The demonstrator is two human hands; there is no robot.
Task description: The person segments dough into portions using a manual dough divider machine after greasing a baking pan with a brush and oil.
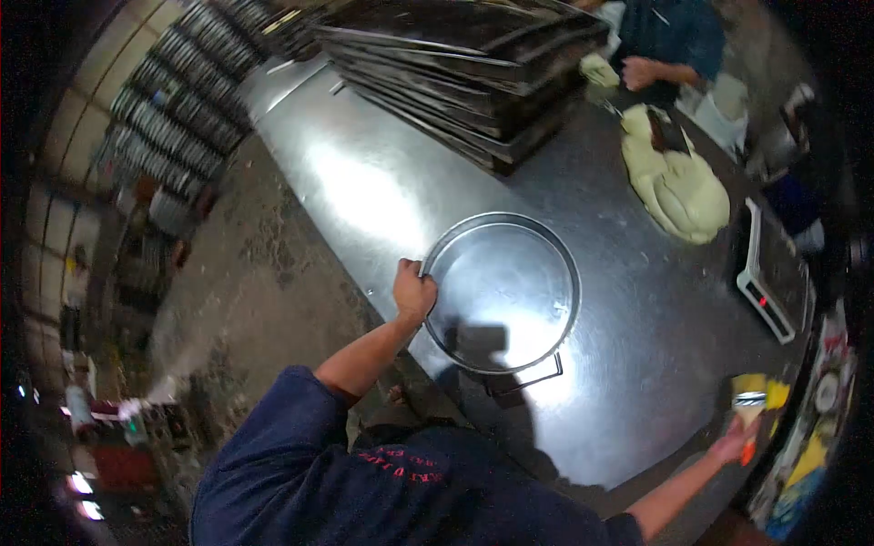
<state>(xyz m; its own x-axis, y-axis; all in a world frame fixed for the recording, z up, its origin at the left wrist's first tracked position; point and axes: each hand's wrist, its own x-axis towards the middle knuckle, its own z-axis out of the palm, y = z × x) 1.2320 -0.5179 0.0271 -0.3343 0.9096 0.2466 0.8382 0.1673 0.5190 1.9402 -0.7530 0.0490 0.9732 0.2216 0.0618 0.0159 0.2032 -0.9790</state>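
Note:
My left hand (pixel 415 291) is closed on the left rim of a round, shallow metal pan (pixel 496 296), which is on the steel table. A wire handle (pixel 539 375) sticks out from the pan's lower right edge. Far to the right, over the table's edge, my right hand (pixel 734 442) grips a flat brush (pixel 750 400). Its bristles point up and away from me, a metal band sits below them, and an orange handle end shows beneath my fingers. Something yellow (pixel 777 394) is right beside the bristles; I cannot make out what it is.
Dark baking trays (pixel 473 82) are stacked at the table's far side. A large piece of pale dough (pixel 678 187) with a dark scraper on it lies at right, near a digital scale (pixel 769 282). Beyond, a co-worker's hand (pixel 641 73) is by a smaller dough piece (pixel 598 70).

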